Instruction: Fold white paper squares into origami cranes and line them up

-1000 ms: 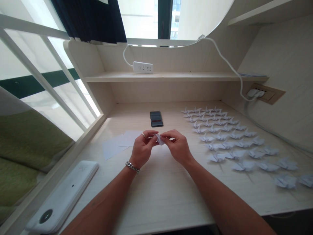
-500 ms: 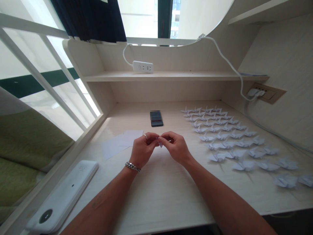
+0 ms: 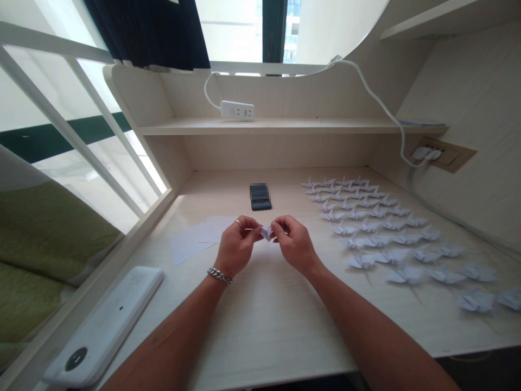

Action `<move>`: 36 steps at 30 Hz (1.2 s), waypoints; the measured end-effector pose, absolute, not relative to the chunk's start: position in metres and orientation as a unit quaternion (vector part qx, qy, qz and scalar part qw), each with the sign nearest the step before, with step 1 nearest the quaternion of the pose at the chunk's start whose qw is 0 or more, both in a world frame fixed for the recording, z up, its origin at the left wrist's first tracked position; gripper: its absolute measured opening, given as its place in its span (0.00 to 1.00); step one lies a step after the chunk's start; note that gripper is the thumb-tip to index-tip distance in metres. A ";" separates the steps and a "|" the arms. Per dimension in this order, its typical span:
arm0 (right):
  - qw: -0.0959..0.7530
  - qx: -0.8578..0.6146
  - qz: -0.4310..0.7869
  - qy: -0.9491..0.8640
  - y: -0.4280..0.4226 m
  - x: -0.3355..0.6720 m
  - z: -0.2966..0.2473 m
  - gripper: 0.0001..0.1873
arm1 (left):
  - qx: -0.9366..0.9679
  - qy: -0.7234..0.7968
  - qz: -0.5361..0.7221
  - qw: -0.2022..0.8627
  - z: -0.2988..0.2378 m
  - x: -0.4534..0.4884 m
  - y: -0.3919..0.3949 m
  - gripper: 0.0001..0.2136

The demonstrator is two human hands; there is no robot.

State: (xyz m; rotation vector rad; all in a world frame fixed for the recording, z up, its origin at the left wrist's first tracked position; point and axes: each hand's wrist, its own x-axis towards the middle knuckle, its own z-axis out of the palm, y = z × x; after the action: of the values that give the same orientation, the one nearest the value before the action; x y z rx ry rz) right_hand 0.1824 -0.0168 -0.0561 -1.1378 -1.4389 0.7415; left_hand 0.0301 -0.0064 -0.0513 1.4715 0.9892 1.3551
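Observation:
Between my two hands is a small piece of folded white paper (image 3: 266, 233), held just above the desk. My left hand (image 3: 238, 244), with a ring and a chain bracelet, pinches its left side. The fingers of my right hand (image 3: 295, 243) are closed on its right side. Several white paper cranes (image 3: 366, 226) stand in rows on the right of the desk. Left of my left hand lie flat white paper sheets (image 3: 189, 243), partly overlapping. Part of the folded paper is hidden by my fingertips.
A dark phone (image 3: 260, 196) lies beyond my hands. At the left edge rests a long white device (image 3: 106, 326) with a round dark spot. On the shelf (image 3: 293, 127) sits a white power strip (image 3: 237, 111). A white cable (image 3: 380, 103) runs to the wall socket (image 3: 445, 155).
My hands have moved slightly apart, and more of the folded paper shows between them. The cranes, sheets and phone have stayed in place.

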 end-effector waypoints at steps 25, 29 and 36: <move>0.600 -0.431 0.406 -0.538 -0.015 0.178 -0.057 0.13 | 0.605 0.368 0.592 0.385 -0.041 0.033 -0.017 0.09; 0.586 -0.428 0.397 -0.561 -0.017 0.176 -0.056 0.13 | 0.589 0.413 0.601 0.349 -0.045 0.033 -0.014 0.10; 0.585 -0.432 0.477 -0.494 -0.015 0.175 -0.053 0.14 | 0.561 0.436 0.631 0.311 -0.044 0.033 -0.011 0.08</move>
State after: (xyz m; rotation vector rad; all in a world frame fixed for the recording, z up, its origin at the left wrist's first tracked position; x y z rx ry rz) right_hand 0.1746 -0.0145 -0.0534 -1.0069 -1.1526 1.1115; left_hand 0.0328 -0.0111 -0.0440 1.4821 1.1498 1.6657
